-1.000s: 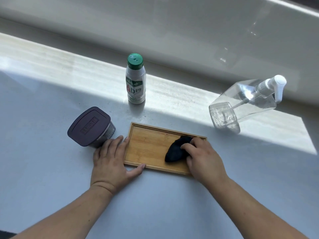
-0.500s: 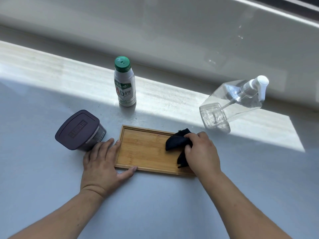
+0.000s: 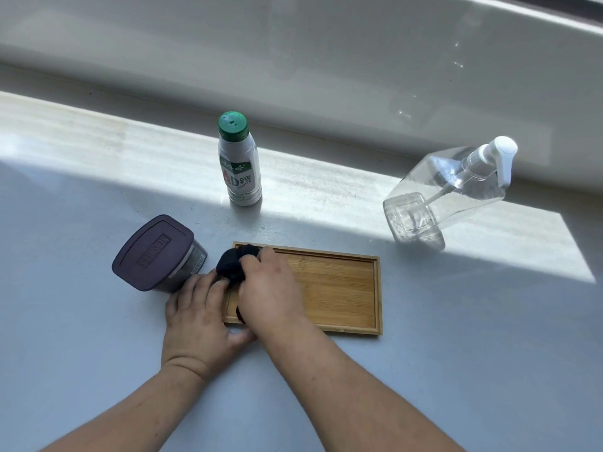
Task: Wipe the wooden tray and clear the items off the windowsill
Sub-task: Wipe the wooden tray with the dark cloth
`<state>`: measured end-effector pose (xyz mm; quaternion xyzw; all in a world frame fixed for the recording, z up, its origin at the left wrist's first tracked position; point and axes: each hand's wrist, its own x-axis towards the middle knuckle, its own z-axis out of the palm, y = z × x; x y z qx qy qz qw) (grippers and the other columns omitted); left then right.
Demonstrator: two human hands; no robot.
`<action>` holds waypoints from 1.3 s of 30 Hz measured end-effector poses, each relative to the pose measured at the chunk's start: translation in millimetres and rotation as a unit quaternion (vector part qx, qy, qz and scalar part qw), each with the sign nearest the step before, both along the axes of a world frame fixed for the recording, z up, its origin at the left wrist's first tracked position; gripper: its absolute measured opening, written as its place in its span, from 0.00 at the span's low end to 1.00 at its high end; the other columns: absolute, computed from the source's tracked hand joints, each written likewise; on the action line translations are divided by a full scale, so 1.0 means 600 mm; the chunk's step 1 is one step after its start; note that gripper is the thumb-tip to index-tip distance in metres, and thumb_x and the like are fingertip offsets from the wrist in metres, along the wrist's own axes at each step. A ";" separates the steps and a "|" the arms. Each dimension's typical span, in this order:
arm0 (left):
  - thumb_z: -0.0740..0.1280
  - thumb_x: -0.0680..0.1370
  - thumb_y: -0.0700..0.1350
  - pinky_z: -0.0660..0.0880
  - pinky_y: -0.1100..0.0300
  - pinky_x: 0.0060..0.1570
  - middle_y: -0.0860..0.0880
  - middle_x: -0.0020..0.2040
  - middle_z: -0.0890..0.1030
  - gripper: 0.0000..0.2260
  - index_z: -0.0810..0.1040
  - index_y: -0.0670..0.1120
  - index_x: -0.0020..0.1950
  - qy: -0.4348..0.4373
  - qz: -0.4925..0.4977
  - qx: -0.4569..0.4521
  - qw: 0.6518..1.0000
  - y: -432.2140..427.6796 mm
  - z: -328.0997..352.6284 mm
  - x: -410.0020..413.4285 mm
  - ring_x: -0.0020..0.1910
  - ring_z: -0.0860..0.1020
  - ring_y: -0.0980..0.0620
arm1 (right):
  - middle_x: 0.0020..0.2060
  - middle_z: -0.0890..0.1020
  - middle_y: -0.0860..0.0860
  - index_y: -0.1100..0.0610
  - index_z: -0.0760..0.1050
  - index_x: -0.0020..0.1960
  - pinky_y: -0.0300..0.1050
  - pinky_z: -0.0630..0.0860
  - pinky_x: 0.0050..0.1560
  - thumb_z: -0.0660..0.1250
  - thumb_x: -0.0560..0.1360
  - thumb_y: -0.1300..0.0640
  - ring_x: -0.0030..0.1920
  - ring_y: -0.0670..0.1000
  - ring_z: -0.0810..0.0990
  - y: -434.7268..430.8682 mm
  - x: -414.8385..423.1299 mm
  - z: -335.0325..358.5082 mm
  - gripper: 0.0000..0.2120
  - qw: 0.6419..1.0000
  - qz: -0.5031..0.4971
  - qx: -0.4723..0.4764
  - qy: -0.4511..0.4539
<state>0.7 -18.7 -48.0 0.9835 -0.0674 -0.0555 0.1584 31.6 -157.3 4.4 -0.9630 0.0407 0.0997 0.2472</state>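
The wooden tray (image 3: 339, 288) lies with its long axis running out to the right of both hands. The right hand (image 3: 270, 288) presses a bunched dark cloth (image 3: 233, 264) onto the tray's left end, fingers curled over it. The left hand (image 3: 199, 318), spread flat, braces that same end, its fingers beside a purple-lidded container (image 3: 156, 252). The unwiped stretch probably lies rightward, nearer the right hand.

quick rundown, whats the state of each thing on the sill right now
wooden tray: flat, nothing on it but the cloth
black cloth: bunched, pressed on tray's left end
right hand: gripping cloth
left hand: flat, bracing tray's left edge
green-capped bottle: upright, capped
spray bottle: upright, nearly empty
purple-lidded container: lid on
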 end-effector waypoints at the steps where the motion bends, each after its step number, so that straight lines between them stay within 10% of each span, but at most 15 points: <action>1: 0.64 0.62 0.72 0.62 0.38 0.70 0.44 0.70 0.78 0.42 0.79 0.44 0.65 0.000 0.002 0.000 1.000 0.000 0.000 0.001 0.72 0.70 0.40 | 0.54 0.76 0.57 0.57 0.78 0.58 0.54 0.75 0.50 0.65 0.76 0.62 0.54 0.62 0.76 -0.007 0.000 0.001 0.11 1.000 0.009 0.011 0.010; 6: 0.64 0.62 0.75 0.61 0.40 0.70 0.48 0.72 0.77 0.46 0.77 0.46 0.71 0.000 -0.005 0.012 1.000 0.002 0.005 0.001 0.72 0.68 0.43 | 0.58 0.76 0.53 0.48 0.78 0.67 0.52 0.78 0.52 0.64 0.77 0.57 0.56 0.59 0.78 -0.135 -0.056 0.013 0.19 0.998 0.015 -0.006 0.061; 12: 0.63 0.64 0.79 0.58 0.42 0.71 0.49 0.72 0.76 0.46 0.75 0.48 0.72 0.016 -0.012 0.025 0.999 0.003 0.007 0.001 0.73 0.67 0.44 | 0.59 0.76 0.56 0.52 0.77 0.65 0.48 0.73 0.46 0.62 0.76 0.61 0.53 0.60 0.79 -0.241 -0.055 0.015 0.19 0.967 -0.232 -0.088 0.058; 21: 0.62 0.64 0.67 0.63 0.37 0.69 0.44 0.72 0.77 0.42 0.74 0.43 0.71 0.001 0.004 -0.010 1.000 0.001 0.000 0.001 0.72 0.67 0.42 | 0.55 0.74 0.59 0.58 0.74 0.57 0.55 0.74 0.47 0.65 0.73 0.65 0.53 0.62 0.75 -0.001 -0.050 0.011 0.13 1.000 0.019 0.003 0.002; 33: 0.65 0.63 0.75 0.58 0.42 0.71 0.49 0.73 0.75 0.46 0.73 0.47 0.72 -0.002 0.004 0.023 1.000 -0.004 0.003 -0.005 0.74 0.66 0.44 | 0.55 0.73 0.48 0.47 0.77 0.66 0.50 0.77 0.46 0.63 0.76 0.59 0.55 0.54 0.75 -0.268 -0.145 0.050 0.20 0.991 -0.120 -0.022 0.052; 39: 0.65 0.63 0.75 0.59 0.42 0.71 0.48 0.73 0.75 0.46 0.72 0.47 0.72 -0.007 0.002 0.024 1.000 -0.003 0.000 -0.003 0.73 0.66 0.43 | 0.55 0.72 0.47 0.46 0.72 0.63 0.49 0.77 0.44 0.63 0.76 0.56 0.53 0.52 0.74 -0.170 -0.219 0.057 0.16 0.994 0.099 0.016 0.042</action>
